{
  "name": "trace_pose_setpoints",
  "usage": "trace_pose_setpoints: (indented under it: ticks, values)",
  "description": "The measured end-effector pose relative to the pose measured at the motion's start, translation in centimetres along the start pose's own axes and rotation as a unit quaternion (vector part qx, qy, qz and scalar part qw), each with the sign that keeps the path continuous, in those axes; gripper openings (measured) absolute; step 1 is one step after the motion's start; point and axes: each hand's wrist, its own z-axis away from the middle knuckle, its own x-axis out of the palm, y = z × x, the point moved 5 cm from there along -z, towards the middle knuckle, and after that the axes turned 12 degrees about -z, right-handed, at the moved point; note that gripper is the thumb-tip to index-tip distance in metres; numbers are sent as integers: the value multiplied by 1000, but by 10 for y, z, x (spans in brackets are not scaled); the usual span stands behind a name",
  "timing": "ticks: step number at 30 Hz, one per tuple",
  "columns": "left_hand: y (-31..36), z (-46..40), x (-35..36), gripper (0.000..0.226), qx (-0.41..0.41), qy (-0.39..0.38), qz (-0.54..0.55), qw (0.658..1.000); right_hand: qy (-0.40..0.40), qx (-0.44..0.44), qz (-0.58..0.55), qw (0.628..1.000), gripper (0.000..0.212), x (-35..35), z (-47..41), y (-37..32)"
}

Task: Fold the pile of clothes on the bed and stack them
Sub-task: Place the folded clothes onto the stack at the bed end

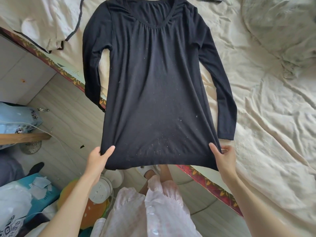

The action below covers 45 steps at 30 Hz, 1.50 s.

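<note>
A black long-sleeved top (153, 82) lies spread face up across the edge of the bed (273, 117), neckline away from me, its hem lifted off the bed's edge toward me. My left hand (98, 157) pinches the hem's left corner, thumb on top. My right hand (222, 155) pinches the hem's right corner. Both sleeves lie along the sides of the body. A cream garment with dark trim (46, 23) lies on the bed at the far left.
A rumpled pale quilt (282, 28) fills the bed's far right. The bed's red patterned edge (210, 182) runs diagonally. On the floor to the left are a blue bag (17, 118), a box (41, 189), and a white power strip (100, 189).
</note>
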Motion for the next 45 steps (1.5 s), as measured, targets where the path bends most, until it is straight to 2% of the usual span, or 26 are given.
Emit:
trace_pose_setpoints:
  ticks: [2,5,7,9,12,15,17,21,26,29,32,37,45]
  values:
    - [-7,3,-2,13,-25,19,58,998,14,19,-44,999,31,-6,2,2]
    - [-9,8,-6,19,-52,58,179,981,2,123,-167,978,35,-1,3,2]
    - [-7,11,-8,17,-55,82,221,970,11,159,-192,968,25,-1,3,2]
    - [-7,12,-11,15,-50,117,234,964,33,159,-218,962,16,-5,3,0]
    - [-9,16,-15,22,-39,172,185,967,83,99,-232,964,21,-17,7,-7]
    - [-4,20,-14,21,15,220,53,974,103,-56,-108,987,24,-21,14,-16]
    - [-2,20,-8,19,48,202,-30,978,88,-99,7,991,22,-17,16,-16]
    - [-18,9,5,18,3,107,-81,991,73,-72,113,988,28,-12,-3,-3]
    - [-25,-6,7,16,-33,80,-95,992,56,-23,184,981,27,-9,-15,7]
    - [-32,-16,7,21,-83,36,-93,992,64,12,214,975,21,-12,-11,7]
    - [-33,-25,1,28,-101,2,-71,992,67,-31,239,968,28,-3,-1,-15]
    - [10,-46,-25,16,-36,-16,-73,997,-17,-200,309,930,35,66,10,-88]
    - [112,-115,-84,21,51,20,-118,991,-167,-348,370,845,49,224,16,-194]
